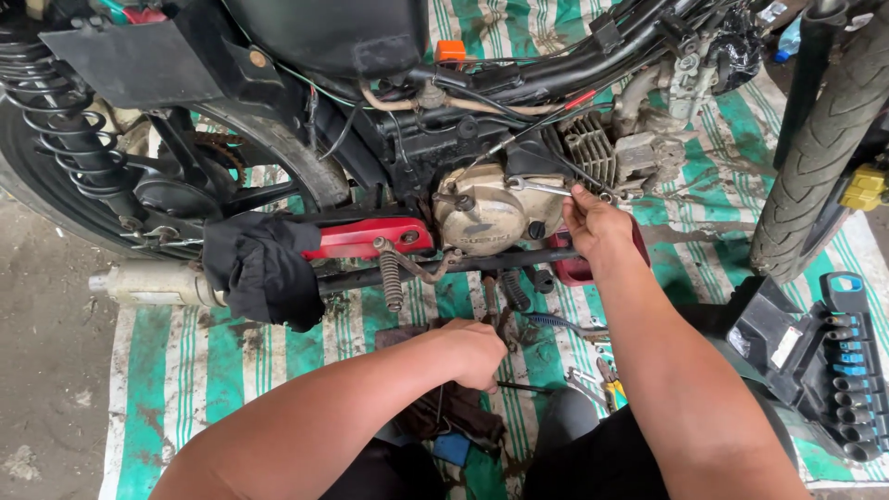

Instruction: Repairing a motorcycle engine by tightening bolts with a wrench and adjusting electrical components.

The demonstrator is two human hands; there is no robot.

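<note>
A stripped motorcycle stands over a green-and-white striped mat (176, 370). My right hand (597, 227) is raised to the engine and grips a silver spanner (537, 187) laid across the top of the round engine side cover (495, 222), just below the finned cylinder (588, 148). My left hand (477, 352) is low on the mat under the engine. Its fingers are closed on a small tool or part among loose tools; I cannot make out which. A dark rod (523, 387) lies next to it.
Black cloth (264, 268) hangs over the exhaust pipe (153, 282) at left. The rear wheel (56, 185) is at far left, the front tyre (820, 148) at right. A black socket set case (847, 361) lies open at right. Pliers and small tools (597, 375) lie between my arms.
</note>
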